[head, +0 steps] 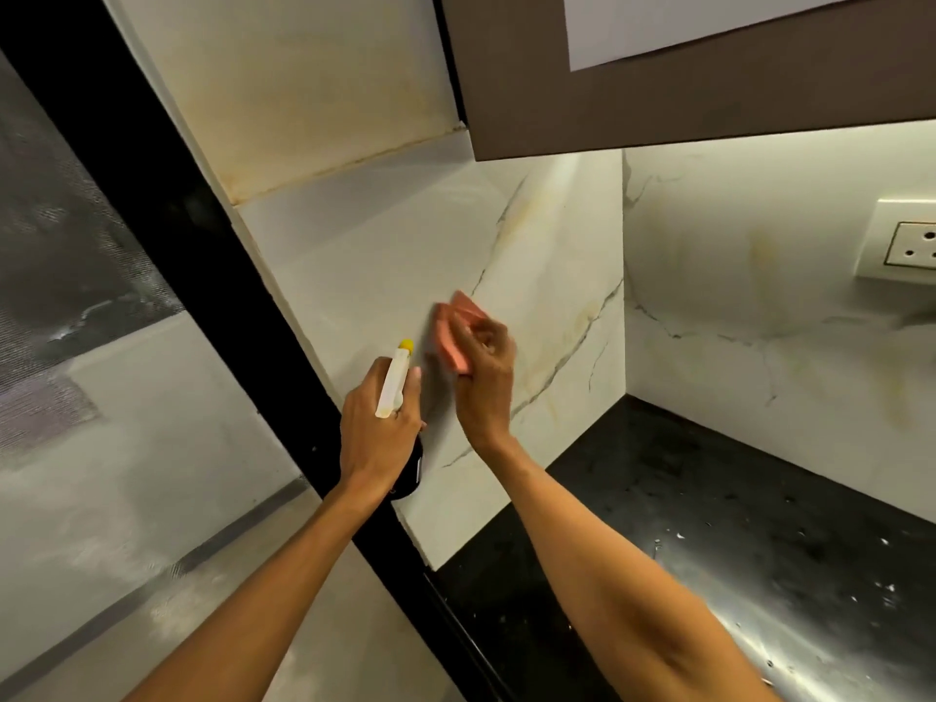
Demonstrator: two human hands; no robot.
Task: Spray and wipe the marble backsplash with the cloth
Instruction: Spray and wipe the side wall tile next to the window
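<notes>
1. From where I stand, the wiping step looks to be in hand. The right grip [486, 367] is curled round a pink cloth [456, 329] and presses it against the marble backsplash [385, 255].
2. The left grip [380, 428] is clamped round a spray bottle [392, 382]. It sits just left of the right grip and a little lower, close but not touching. The bottle's yellow nozzle tip points up at the wall, and its dark body hangs below the hand.
3. The cloth sticks out past the fingertips of the right grip, on the left panel of the corner. Grey and gold veins run across the marble to the right of that grip and below it.
4. The black surface [709, 499] lies below both grips, speckled with pale spots. A wall socket [906, 245] is well off to the right, on the other panel.
5. I cannot tell whether the marble by the cloth is wet.
6. The next move, I reckon, calls for steady pressure and a sweep of the cloth towards the veined stretch on its right. The bottle should stay out of the cloth's path, and a fresh squirt comes in only where the stone looks dry.
</notes>
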